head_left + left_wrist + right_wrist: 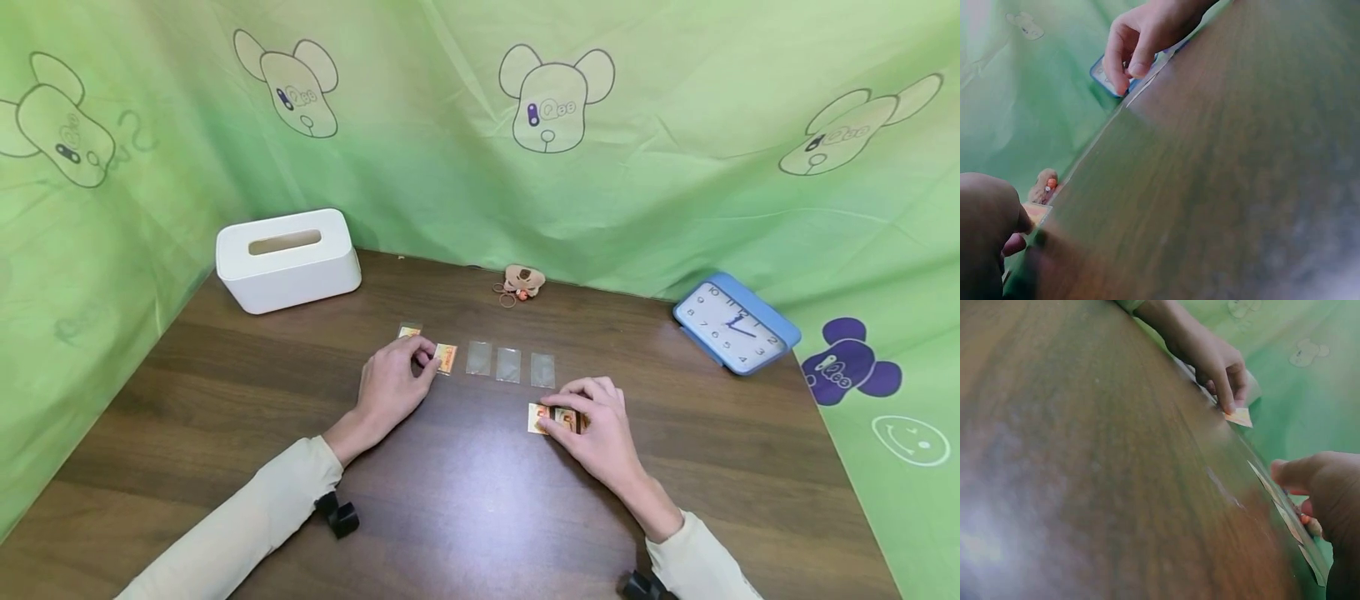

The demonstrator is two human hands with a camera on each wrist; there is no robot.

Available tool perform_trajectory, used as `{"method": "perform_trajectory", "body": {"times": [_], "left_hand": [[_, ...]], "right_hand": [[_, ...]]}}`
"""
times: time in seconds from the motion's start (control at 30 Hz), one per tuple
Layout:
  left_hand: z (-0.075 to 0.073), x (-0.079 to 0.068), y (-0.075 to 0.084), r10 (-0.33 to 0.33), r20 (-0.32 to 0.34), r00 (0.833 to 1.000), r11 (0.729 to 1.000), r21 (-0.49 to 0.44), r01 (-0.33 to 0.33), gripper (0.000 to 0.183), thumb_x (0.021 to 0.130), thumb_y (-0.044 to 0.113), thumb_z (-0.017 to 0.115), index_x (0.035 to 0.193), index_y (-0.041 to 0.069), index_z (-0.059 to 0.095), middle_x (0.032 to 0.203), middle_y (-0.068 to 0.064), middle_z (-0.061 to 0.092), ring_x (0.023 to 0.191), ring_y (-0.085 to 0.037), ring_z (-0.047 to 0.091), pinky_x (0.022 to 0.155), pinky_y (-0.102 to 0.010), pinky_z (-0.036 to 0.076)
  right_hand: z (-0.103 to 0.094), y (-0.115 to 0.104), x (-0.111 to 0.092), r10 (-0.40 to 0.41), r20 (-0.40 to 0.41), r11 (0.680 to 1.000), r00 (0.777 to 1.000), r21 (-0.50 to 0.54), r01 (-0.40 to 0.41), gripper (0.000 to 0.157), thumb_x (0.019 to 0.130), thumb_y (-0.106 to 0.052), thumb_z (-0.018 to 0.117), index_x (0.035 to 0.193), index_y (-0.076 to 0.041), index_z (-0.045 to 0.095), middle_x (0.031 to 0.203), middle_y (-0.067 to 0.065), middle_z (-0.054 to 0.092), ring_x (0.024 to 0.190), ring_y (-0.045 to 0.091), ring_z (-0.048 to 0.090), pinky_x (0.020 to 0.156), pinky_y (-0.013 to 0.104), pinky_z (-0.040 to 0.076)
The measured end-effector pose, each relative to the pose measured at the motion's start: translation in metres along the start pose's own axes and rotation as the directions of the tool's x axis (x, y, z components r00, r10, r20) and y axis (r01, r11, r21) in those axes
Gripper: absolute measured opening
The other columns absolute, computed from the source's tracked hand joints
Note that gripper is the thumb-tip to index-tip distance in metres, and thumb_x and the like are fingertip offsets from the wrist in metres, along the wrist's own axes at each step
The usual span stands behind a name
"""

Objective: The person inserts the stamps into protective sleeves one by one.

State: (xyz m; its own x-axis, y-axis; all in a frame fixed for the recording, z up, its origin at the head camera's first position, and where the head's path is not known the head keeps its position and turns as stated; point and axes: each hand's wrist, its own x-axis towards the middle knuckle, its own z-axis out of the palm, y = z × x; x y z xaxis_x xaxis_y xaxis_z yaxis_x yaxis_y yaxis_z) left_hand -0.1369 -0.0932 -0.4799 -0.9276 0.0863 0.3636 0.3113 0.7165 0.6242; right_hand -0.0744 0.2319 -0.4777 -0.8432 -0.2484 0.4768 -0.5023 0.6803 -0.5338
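My left hand (393,379) pinches a small orange-and-yellow card (446,358) between thumb and fingers; the right wrist view has this card (1239,417) tilted under the fingertips. Just behind that hand lies another orange card (409,331), partly hidden. Three small clear plastic sleeves (508,365) lie in a row between the hands. My right hand (596,425) is over a short row of picture cards (537,418) on the table, thumb and forefinger apart at the nearest card. Its palm and fingers hide some of the row from the head camera.
A white tissue box (300,279) stands at the back left of the wooden table (450,500). A plush bear keychain (523,281) lies at the back edge. A blue clock (737,325) leans at the back right. Green printed cloth (420,167) hangs behind.
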Motion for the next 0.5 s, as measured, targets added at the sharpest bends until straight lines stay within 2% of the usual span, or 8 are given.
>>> {"method": "perform_trajectory", "body": {"times": [0.2,0.4,0.5], "left_hand": [[-0.0025,0.0026,0.0089,0.003,0.019,1.0,0.997,0.077,-0.004,0.009,0.096,0.018,0.083,0.103,0.013,0.079,0.093,0.0,0.071,0.089,-0.021,0.066,0.072,-0.047,0.058],[0.0008,0.0063,0.0079,0.012,0.012,1.0,0.995,0.101,-0.014,0.013,0.096,0.018,0.083,0.106,0.011,0.078,0.106,-0.007,0.072,0.101,-0.028,0.065,0.075,-0.051,0.06],[0.0018,0.0078,0.0071,0.008,0.016,1.0,0.995,0.102,-0.01,0.017,0.097,0.017,0.082,0.11,0.009,0.076,0.111,-0.01,0.07,0.105,-0.032,0.063,0.08,-0.052,0.059]], "right_hand": [[0.0003,-0.0002,-0.0002,0.021,0.044,0.999,0.999,-0.035,-0.02,0.027,0.074,-0.014,0.102,0.097,-0.017,0.088,0.102,-0.002,0.07,0.103,0.025,0.053,0.09,0.046,0.033],[0.0007,-0.001,0.0007,0.033,0.05,0.999,0.998,-0.032,-0.031,0.027,0.075,-0.015,0.102,0.097,-0.019,0.087,0.104,-0.003,0.071,0.104,0.025,0.053,0.092,0.046,0.034],[0.0012,-0.0005,0.001,0.028,0.047,0.999,0.998,-0.021,-0.027,0.028,0.074,-0.015,0.102,0.097,-0.019,0.086,0.104,-0.004,0.072,0.105,0.024,0.054,0.094,0.046,0.034]]}}
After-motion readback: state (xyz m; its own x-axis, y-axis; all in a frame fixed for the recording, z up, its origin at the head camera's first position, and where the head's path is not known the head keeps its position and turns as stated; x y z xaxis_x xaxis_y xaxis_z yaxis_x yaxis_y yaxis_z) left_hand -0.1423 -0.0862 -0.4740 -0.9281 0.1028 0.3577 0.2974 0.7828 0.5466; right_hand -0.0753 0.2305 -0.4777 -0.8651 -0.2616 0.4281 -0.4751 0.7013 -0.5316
